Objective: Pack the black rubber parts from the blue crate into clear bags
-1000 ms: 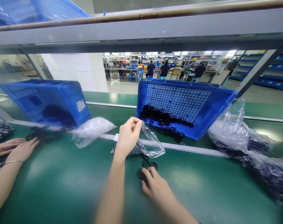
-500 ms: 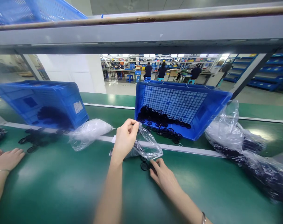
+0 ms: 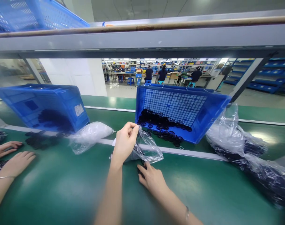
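Note:
My left hand [image 3: 124,142] pinches the upper edge of a clear plastic bag [image 3: 153,149] and holds its mouth up toward the right. Dark pieces show inside the bag, partly hidden behind my wrist. Just below the bag's mouth, my right hand [image 3: 155,179] curls its fingers over several black spoked plastic rings [image 3: 140,172] on the green work surface [image 3: 86,187]. Those rings are mostly covered by the fingers. Behind the bag a blue crate [image 3: 210,122] lies tipped toward me, with many more black rings [image 3: 154,118] spilling over its lower edge.
At left stands another blue crate [image 3: 55,100], with a white-filled bag [image 3: 93,132] beside it. A co-worker's hands [image 3: 17,161] rest near a dark heap of parts [image 3: 41,139]. Full plastic bags [image 3: 262,172] lie at right. A shelf beam [image 3: 142,37] crosses overhead.
My right hand has moved left with the loose rings, closer under the bag's mouth. My left hand keeps its pinch. The co-worker's hands have shifted right.

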`<state>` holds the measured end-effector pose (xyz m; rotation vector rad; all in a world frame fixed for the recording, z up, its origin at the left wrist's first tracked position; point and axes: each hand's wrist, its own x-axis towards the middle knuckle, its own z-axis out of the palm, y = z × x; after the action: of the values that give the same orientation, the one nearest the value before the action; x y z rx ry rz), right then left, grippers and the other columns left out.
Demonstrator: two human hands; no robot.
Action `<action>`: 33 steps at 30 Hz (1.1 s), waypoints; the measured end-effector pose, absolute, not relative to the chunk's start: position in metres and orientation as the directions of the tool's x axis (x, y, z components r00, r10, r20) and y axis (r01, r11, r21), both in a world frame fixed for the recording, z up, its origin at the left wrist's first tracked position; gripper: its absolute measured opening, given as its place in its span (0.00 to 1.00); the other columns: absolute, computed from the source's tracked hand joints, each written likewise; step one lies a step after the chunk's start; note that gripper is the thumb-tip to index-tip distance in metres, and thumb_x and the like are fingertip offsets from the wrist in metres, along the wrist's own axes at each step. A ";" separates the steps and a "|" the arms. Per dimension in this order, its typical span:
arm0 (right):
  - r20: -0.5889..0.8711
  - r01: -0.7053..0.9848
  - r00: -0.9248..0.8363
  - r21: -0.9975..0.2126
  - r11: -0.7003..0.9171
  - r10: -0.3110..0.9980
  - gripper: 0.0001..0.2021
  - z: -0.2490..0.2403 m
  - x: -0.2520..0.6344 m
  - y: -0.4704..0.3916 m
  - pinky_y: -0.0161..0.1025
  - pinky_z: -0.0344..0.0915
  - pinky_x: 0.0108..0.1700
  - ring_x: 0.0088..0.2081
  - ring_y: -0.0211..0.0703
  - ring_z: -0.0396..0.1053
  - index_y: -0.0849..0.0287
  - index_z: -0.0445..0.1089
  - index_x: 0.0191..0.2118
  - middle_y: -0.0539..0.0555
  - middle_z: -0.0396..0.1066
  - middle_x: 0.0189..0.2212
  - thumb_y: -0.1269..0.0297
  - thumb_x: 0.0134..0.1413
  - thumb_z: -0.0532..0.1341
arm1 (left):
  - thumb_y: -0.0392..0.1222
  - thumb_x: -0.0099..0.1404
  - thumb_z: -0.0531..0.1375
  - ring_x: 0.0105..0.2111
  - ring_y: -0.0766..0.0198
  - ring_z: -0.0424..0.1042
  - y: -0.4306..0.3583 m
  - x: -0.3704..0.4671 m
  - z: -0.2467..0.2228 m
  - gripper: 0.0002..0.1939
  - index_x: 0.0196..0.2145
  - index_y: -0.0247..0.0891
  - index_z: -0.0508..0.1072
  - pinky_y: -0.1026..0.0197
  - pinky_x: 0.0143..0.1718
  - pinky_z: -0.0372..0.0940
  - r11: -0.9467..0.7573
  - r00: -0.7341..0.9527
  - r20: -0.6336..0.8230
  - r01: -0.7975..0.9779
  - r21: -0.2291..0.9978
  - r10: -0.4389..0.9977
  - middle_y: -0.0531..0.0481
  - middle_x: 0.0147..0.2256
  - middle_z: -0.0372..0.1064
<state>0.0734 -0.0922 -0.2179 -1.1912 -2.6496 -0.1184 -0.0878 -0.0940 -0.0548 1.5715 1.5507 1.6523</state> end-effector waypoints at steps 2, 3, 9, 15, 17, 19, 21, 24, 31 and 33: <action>0.206 0.766 -0.630 0.003 0.643 0.749 0.12 -0.222 0.074 -0.096 0.31 0.56 0.23 0.31 0.43 0.73 0.54 0.69 0.44 0.55 0.70 0.40 0.68 0.53 0.62 | 0.51 0.69 0.54 0.20 0.69 0.51 -0.093 -0.090 -0.056 0.13 0.32 0.40 0.70 0.65 0.22 0.48 -0.315 -0.307 0.443 0.388 0.866 0.842 0.60 0.18 0.52; 0.194 0.765 -0.632 0.000 0.645 0.750 0.10 -0.224 0.076 -0.097 0.31 0.55 0.23 0.31 0.42 0.73 0.55 0.69 0.42 0.54 0.70 0.40 0.68 0.52 0.62 | 0.50 0.69 0.54 0.20 0.69 0.51 -0.093 -0.091 -0.056 0.13 0.32 0.40 0.70 0.65 0.23 0.48 -0.314 -0.310 0.444 0.387 0.867 0.841 0.60 0.18 0.52; 0.304 0.759 -0.585 -0.122 0.640 0.752 0.10 -0.221 0.093 -0.074 0.35 0.61 0.30 0.34 0.45 0.73 0.56 0.67 0.45 0.54 0.71 0.39 0.67 0.57 0.58 | 0.50 0.69 0.54 0.20 0.69 0.51 -0.094 -0.092 -0.055 0.13 0.32 0.40 0.69 0.65 0.23 0.48 -0.313 -0.311 0.440 0.381 0.870 0.843 0.60 0.18 0.53; 0.250 0.731 -0.627 -0.139 0.669 0.737 0.09 -0.211 0.079 -0.039 0.39 0.66 0.38 0.37 0.48 0.72 0.58 0.70 0.42 0.57 0.72 0.41 0.67 0.54 0.61 | 0.51 0.69 0.54 0.20 0.69 0.52 -0.094 -0.092 -0.055 0.14 0.32 0.40 0.70 0.65 0.23 0.48 -0.314 -0.328 0.447 0.386 0.867 0.832 0.59 0.19 0.53; 0.231 0.720 -0.646 -0.133 0.682 0.727 0.11 -0.211 0.077 -0.037 0.40 0.66 0.39 0.39 0.49 0.72 0.59 0.71 0.41 0.57 0.73 0.40 0.67 0.50 0.63 | 0.51 0.69 0.54 0.20 0.69 0.52 -0.093 -0.093 -0.055 0.14 0.32 0.40 0.70 0.65 0.22 0.48 -0.309 -0.325 0.440 0.384 0.870 0.837 0.59 0.19 0.53; 0.220 0.721 -0.648 -0.129 0.681 0.729 0.12 -0.214 0.079 -0.041 0.41 0.66 0.41 0.41 0.51 0.72 0.60 0.71 0.42 0.58 0.73 0.41 0.69 0.48 0.63 | 0.51 0.69 0.55 0.20 0.69 0.51 -0.092 -0.093 -0.056 0.14 0.32 0.40 0.70 0.65 0.22 0.47 -0.306 -0.324 0.437 0.383 0.872 0.839 0.59 0.19 0.53; 0.204 0.741 -0.629 -0.134 0.658 0.750 0.14 -0.215 0.089 -0.052 0.41 0.66 0.40 0.41 0.51 0.73 0.60 0.70 0.45 0.58 0.73 0.41 0.71 0.49 0.61 | 0.51 0.69 0.54 0.20 0.69 0.51 -0.091 -0.093 -0.057 0.14 0.32 0.40 0.70 0.65 0.22 0.47 -0.306 -0.320 0.436 0.385 0.871 0.841 0.59 0.19 0.53; 0.147 0.775 -0.569 -0.233 0.587 0.809 0.13 -0.197 0.116 -0.078 0.39 0.66 0.35 0.34 0.47 0.73 0.56 0.70 0.44 0.54 0.73 0.39 0.72 0.50 0.58 | 0.51 0.69 0.54 0.21 0.69 0.52 -0.091 -0.093 -0.057 0.14 0.33 0.40 0.69 0.65 0.23 0.47 -0.297 -0.311 0.428 0.388 0.872 0.849 0.60 0.19 0.52; 0.382 0.561 -0.504 -0.537 0.630 0.775 0.11 -0.065 0.123 -0.093 0.39 0.66 0.42 0.40 0.45 0.71 0.49 0.70 0.44 0.50 0.72 0.40 0.66 0.56 0.59 | 0.52 0.69 0.54 0.21 0.68 0.52 -0.093 -0.086 -0.055 0.14 0.33 0.40 0.70 0.65 0.23 0.48 -0.289 -0.273 0.422 0.417 0.862 0.865 0.59 0.19 0.53; 0.396 0.571 -0.550 -0.465 0.677 0.736 0.12 -0.045 0.094 -0.074 0.38 0.65 0.42 0.39 0.44 0.71 0.53 0.70 0.45 0.51 0.72 0.39 0.68 0.54 0.60 | 0.51 0.69 0.54 0.21 0.68 0.56 -0.095 -0.083 -0.053 0.14 0.34 0.40 0.70 0.65 0.24 0.50 -0.291 -0.258 0.421 0.421 0.859 0.870 0.58 0.20 0.58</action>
<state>0.0939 -0.0742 -0.0451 -1.0036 -2.3182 0.3792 -0.0833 -0.0952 -0.0526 1.6080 1.5675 1.5676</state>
